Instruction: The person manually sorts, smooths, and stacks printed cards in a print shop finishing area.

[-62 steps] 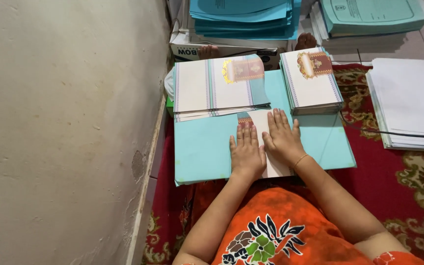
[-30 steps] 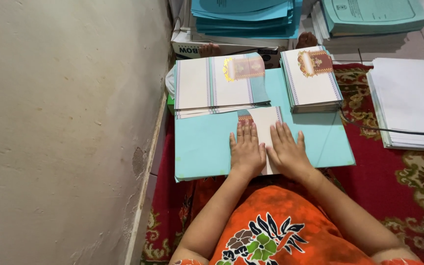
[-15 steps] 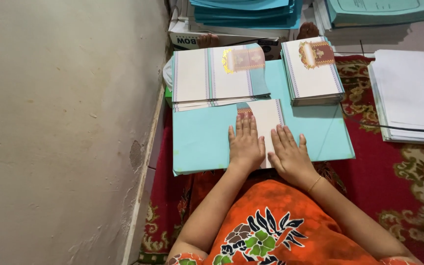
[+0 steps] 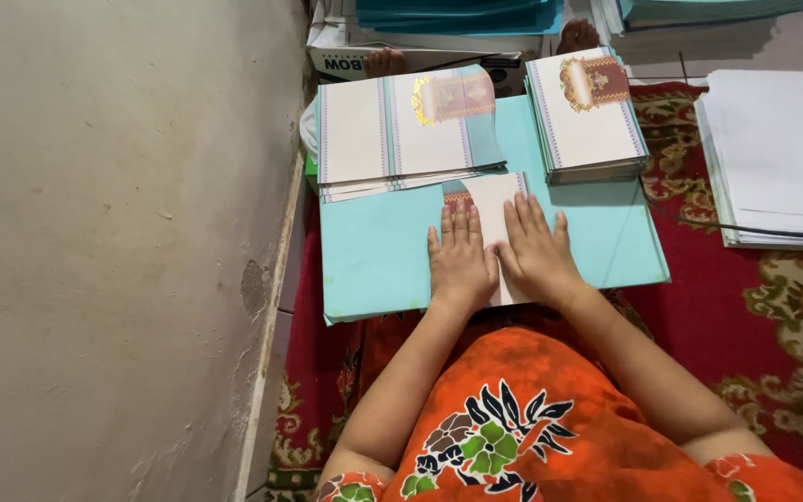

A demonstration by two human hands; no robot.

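- Two hands lie flat, side by side, on a white folded card which sits on a pale turquoise sheet spread over the red patterned carpet.
- Left hand: palm down, fingers straight and close together, gripping nothing; I see it covering the card's left edge and partly the turquoise sheet.
- Right hand: palm down, fingers slightly spread, holding nothing, pressed on the card's middle.
- Card shows beyond the fingertips and in a thin strip between the two hands; its far end nearly meets the stacks.
- Stack of opened printed cards lies just past the left hand, near the wall.
- Stack of folded printed cards sits just past the right hand.
- White paper pile rests well off to the right on the carpet.
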